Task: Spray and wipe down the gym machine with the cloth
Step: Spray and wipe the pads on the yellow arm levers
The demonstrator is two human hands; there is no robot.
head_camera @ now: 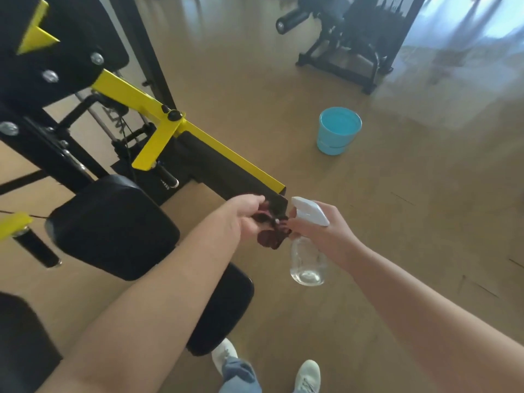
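Forearms (pixel 141 307) extend forward. Left hand (pixel 249 219) pinches the red cloth (pixel 272 239) at the end of the machine arm (pixel 226 151). Right hand (pixel 321 231) grips the bottle (pixel 307 263), nozzle just beside the cloth. Bucket (pixel 338 134) stands well apart.

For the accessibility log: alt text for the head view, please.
The person's left grip holds a dark red cloth at the end of a yellow-and-black gym machine arm, while the right grip holds a clear spray bottle beside it. A blue bucket stands beyond.
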